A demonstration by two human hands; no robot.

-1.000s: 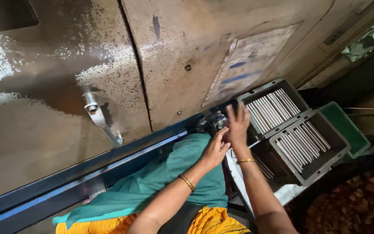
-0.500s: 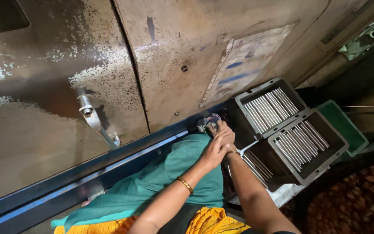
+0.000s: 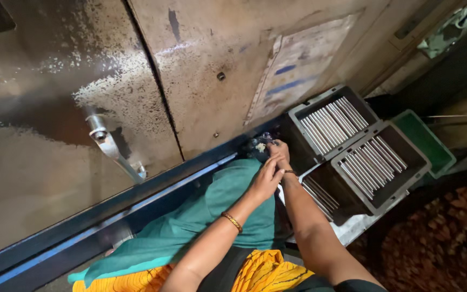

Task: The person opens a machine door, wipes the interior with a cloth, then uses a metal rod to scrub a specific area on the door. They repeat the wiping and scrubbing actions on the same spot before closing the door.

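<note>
Just right of the frame's centre, both hands meet over a small dark part [image 3: 260,145] beside the grey trays. The right hand [image 3: 280,154] pinches it with curled fingers; the left hand [image 3: 266,181] rests half-curled against the right wrist, its grip unclear. Metal rods [image 3: 331,121] fill the upper tray [image 3: 298,113]; a green tray [image 3: 428,143] lies at right.

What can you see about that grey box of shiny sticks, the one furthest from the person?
The far grey tray is a squarish open box, seemingly plastic or metal, with a thick rim. Inside lie many thin silvery metal rods, side by side in a neat slanting row, filling much of it. It sits tilted against the big stained metal panel, beside a second similar tray that touches its corner. No hand touches it; the right hand works just to its left.
</note>
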